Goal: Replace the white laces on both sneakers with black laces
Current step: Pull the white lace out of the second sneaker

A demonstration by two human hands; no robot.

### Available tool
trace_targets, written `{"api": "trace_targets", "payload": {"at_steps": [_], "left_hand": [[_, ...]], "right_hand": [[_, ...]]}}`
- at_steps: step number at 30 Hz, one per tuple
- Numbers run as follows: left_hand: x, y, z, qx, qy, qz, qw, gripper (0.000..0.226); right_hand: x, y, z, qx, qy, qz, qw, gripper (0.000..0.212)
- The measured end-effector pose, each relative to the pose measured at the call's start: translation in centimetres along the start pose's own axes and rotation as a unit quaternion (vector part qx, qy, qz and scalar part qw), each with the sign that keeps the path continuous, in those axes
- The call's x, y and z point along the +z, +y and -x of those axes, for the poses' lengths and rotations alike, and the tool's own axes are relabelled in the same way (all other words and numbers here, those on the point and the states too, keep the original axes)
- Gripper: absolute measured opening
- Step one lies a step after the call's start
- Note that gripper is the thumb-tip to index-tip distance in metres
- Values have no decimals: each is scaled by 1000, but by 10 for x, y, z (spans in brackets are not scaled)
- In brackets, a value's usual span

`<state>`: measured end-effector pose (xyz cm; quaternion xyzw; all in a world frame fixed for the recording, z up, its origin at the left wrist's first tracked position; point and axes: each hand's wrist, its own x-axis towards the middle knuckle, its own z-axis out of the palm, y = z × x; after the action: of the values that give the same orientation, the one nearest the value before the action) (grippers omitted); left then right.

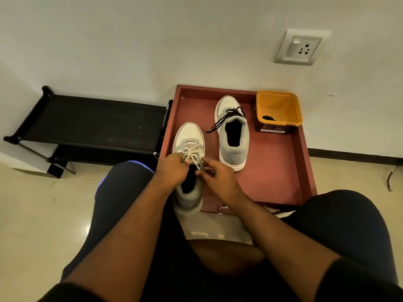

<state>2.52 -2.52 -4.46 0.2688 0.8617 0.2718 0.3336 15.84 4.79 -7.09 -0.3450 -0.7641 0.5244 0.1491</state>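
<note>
While the left hand (172,168) and right hand (214,174) pinch the white lace (192,152) on the centre-frame sneaker (189,136), unthreading is underway; next, draw it free

Reddish-brown tray (270,171) with raised rim carries all. On it: near sneaker (189,136) at left, heel past front rim; far sneaker (233,136) just right, black lace (222,120) trailing onto tray; yellow tub (279,105) in far right corner.
</note>
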Motion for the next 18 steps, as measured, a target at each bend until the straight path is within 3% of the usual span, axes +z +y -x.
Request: {"api": "trace_targets", "payload": {"at_steps": [7,13,18], "left_hand": [[29,9,44,48,-53,1,997,34],[27,17,49,59,-50,16,997,27],[27,18,55,84,-62,13,994,41]], "right_hand": [[-35,16,48,40,34,70,996,38],[-40,19,59,-15,68,162,984,28],[-41,11,61,-32,37,142,989,24]]}}
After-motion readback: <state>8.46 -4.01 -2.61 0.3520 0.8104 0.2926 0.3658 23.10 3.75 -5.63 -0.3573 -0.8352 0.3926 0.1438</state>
